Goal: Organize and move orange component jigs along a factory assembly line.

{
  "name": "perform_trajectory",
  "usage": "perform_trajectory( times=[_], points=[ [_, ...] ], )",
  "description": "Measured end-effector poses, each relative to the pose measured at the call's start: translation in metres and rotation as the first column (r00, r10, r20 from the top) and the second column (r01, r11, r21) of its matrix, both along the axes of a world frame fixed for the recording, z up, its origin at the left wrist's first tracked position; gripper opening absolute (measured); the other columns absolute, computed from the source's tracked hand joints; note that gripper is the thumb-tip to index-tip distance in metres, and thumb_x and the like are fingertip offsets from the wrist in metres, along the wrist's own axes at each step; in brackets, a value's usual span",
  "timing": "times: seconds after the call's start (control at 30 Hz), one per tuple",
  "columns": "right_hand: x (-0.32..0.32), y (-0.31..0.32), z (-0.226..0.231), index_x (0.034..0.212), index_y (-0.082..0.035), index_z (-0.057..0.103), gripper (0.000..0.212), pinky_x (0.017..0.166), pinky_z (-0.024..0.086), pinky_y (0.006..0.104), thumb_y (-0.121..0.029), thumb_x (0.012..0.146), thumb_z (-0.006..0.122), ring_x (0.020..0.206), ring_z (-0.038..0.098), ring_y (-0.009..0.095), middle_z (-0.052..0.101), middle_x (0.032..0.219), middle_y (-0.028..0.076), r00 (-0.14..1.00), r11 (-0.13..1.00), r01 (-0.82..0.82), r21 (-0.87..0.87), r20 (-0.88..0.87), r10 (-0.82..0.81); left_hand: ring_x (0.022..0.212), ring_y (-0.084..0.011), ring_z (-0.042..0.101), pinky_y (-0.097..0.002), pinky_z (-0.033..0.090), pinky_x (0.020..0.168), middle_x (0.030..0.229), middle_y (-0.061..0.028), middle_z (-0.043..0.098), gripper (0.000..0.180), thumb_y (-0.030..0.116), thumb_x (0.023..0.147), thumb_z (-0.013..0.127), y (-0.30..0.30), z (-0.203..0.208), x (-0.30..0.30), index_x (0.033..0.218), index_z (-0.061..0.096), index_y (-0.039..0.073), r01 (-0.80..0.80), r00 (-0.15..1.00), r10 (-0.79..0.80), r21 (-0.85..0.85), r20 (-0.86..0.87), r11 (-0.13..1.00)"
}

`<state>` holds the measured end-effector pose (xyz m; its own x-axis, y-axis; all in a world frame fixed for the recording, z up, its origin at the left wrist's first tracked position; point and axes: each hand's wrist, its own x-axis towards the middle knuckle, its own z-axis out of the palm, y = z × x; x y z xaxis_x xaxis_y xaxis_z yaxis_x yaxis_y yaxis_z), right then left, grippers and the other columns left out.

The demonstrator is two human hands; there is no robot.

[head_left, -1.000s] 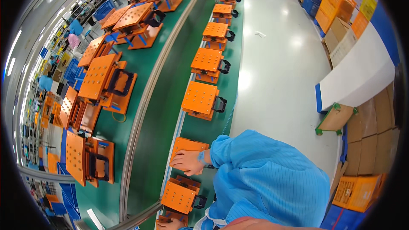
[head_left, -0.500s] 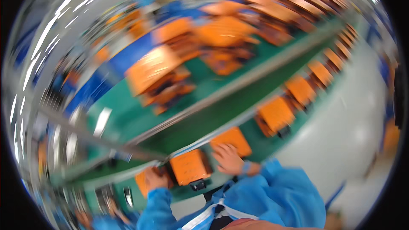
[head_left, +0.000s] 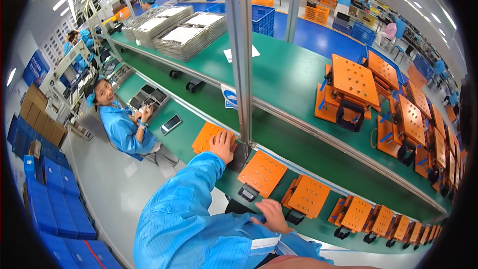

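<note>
My left hand (head_left: 222, 145) rests with its fingers spread over the top of an orange plate fixture (head_left: 203, 139) at the left end of the row, beside a metal post. My right hand (head_left: 273, 215) hovers above the bench's near edge, fingers apart and nothing visible in them. Closest to it are a second orange plate fixture (head_left: 262, 173) with a black clamp handle (head_left: 248, 192) and a third fixture (head_left: 309, 197) to the right. Rows of metal studs stand on the plates. Beneath my left palm, the plate is hidden.
A metal post (head_left: 242, 69) rises behind my left hand. Further left lies a phone (head_left: 171, 124), with a seated co-worker in blue (head_left: 124, 127) beyond. More orange fixtures (head_left: 357, 213) line the bench rightward; others (head_left: 354, 80) sit on the upper green shelf (head_left: 294, 65) near stacked trays (head_left: 191, 35).
My view has swung left and sharpened from blur. My left hand is still on an orange fixture; my right hand has come off the fixture it was touching.
</note>
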<state>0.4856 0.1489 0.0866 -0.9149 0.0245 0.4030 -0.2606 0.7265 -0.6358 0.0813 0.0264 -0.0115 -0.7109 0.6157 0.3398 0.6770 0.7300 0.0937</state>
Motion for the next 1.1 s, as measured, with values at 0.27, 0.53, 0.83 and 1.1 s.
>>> perform_trajectory(
  times=[0.27,0.53,0.83,1.1],
  points=[
    [0.024,0.094,-0.048,0.161,0.001,0.062,0.078,0.129,0.042,0.0633,-0.033,0.095,0.087,0.156,0.052,0.049,0.059,0.161,0.025,0.822,0.807,0.479,0.346,0.145,-0.55,0.173,-0.0374,0.041,-0.0713,0.031,0.137,0.182,-0.0172,0.049,0.096,0.022,0.088,0.084,-0.004,0.007,-0.003,0.177,0.05,0.006,0.021,0.992,-0.013,-0.066,0.128,0.998],
    [0.023,0.107,-0.083,0.168,0.006,0.054,0.087,0.135,0.033,0.0686,-0.04,0.099,0.08,0.165,0.043,0.051,0.05,0.172,0.029,0.685,0.694,0.59,0.414,0.199,-0.701,0.17,-0.0385,0.045,-0.0691,0.032,0.135,0.176,-0.0178,0.055,0.1,0.021,0.081,0.086,-0.004,0.009,0.008,0.175,0.053,0.007,-0.07,0.996,0.072,-0.035,0.059,0.997],
    [0.031,0.105,-0.087,0.165,0.005,0.058,0.078,0.135,0.034,0.0668,-0.036,0.102,0.078,0.164,0.045,0.051,0.052,0.171,0.03,0.676,0.659,0.608,0.443,0.146,-0.722,0.174,-0.0402,0.039,-0.0729,0.031,0.136,0.182,-0.0188,0.047,0.106,0.021,0.083,0.087,-0.003,0.011,0.008,0.179,0.047,0.007,-0.028,0.989,0.04,-0.089,0.144,0.996],
    [0.02,0.102,-0.088,0.165,0.004,0.06,0.076,0.134,0.035,0.0647,-0.035,0.102,0.079,0.165,0.045,0.05,0.054,0.173,0.028,0.669,0.653,0.618,0.437,0.144,-0.73,0.174,-0.0405,0.038,-0.0753,0.032,0.136,0.184,-0.0182,0.045,0.106,0.02,0.086,0.087,-0.002,0.007,0.0,0.182,0.042,0.006,-0.047,0.991,0.063,-0.143,0.116,0.989]
  ],
)
